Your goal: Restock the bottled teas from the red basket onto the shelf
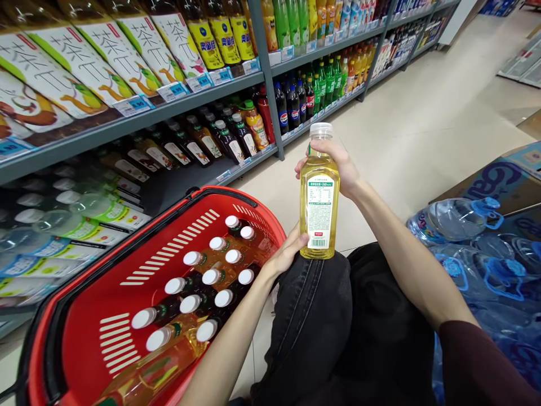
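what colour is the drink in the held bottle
The drink is yellow, seen best in the head view.

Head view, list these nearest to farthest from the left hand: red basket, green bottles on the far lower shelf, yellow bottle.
1. Yellow bottle: touching the left hand, at its right.
2. Red basket: close by, on the left.
3. Green bottles: farthest, ahead on the lower shelf.

Right hand [338, 163]: you grip the upright yellow bottle [319, 210] near its neck
Left hand [288, 250]: you hold its lower side
Red basket [88, 296]: at your left, white-capped bottles [212, 276] inside
Shelves [267, 76]: drinks [293, 107] ahead
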A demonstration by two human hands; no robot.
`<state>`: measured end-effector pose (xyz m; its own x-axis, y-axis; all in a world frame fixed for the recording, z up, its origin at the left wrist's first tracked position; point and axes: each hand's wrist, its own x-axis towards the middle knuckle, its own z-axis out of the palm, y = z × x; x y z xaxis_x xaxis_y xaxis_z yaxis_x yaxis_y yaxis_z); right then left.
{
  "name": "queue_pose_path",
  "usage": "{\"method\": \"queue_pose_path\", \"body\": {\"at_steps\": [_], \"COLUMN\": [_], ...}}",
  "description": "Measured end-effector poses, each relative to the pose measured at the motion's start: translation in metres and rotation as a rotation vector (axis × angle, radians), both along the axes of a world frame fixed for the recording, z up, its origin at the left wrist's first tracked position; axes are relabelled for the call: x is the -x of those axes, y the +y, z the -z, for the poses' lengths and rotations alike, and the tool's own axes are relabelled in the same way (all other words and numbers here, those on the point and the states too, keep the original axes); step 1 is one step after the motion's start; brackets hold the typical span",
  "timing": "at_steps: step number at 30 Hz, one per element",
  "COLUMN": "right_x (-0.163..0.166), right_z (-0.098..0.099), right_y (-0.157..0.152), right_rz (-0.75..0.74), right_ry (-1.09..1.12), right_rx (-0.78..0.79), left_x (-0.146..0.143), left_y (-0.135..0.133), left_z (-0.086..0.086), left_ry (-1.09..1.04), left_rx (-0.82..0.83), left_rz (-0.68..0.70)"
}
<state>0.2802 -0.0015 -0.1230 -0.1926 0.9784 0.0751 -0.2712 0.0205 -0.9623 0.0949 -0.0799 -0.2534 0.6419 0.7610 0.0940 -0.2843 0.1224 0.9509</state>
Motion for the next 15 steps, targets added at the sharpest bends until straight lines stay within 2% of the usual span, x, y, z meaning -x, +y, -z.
{"method": "queue_pose_path", "body": {"at_steps": [15], "right_x": [0.0001], "right_z": [0.0015], "right_y": [-0.0001], "right_rz": [0.037], "right_ry": [-0.033], "right_rx": [-0.009], "left_x": [0.0], "left_y": [0.0007], "left_z": [-0.0023], "left_ry": [0.033], "left_rx": [-0.005], "left_rz": [-0.01]}}
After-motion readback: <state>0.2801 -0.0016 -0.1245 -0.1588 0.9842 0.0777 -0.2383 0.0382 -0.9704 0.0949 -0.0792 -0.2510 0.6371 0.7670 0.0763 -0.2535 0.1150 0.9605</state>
